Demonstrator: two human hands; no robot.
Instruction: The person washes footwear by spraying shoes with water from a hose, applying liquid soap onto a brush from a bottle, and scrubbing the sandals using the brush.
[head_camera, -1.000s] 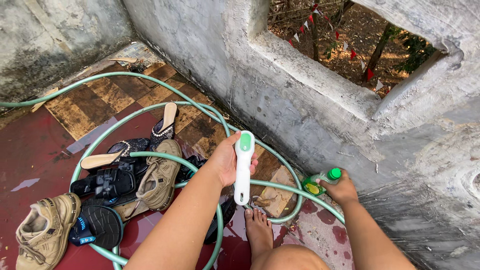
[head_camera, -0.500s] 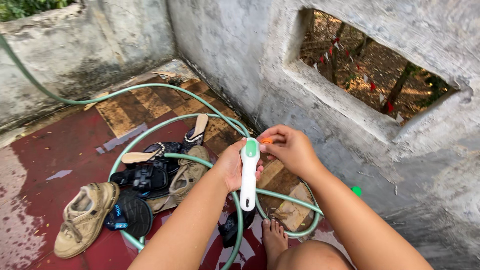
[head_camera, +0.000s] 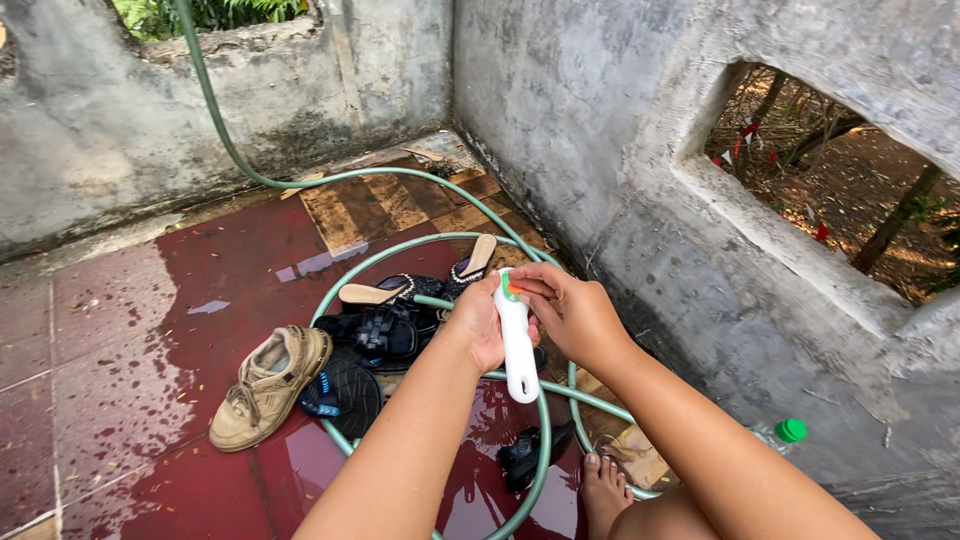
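While the left hand (head_camera: 478, 330) clenches the white brush (head_camera: 516, 345) upright above the hose (head_camera: 375, 255) and shoes (head_camera: 268, 385), the right hand (head_camera: 572, 312) pinches its green-orange top (head_camera: 508, 289); steady the handle firmly and work that cap with fingertips only.

**Bare arms, bare hands, a bare foot**

Both forearms are uncovered from the lower edge of the picture to the wrists, with no sleeve showing on either. The left hand (head_camera: 480, 330) and the right hand (head_camera: 572, 312) are ungloved, and no ring, watch or bracelet shows on them. The fingernails are short and look unpainted. Low in the view a bare knee shows at the bottom edge, and beside it a bare foot (head_camera: 603, 492) without shoe or sandal, its toes visible.
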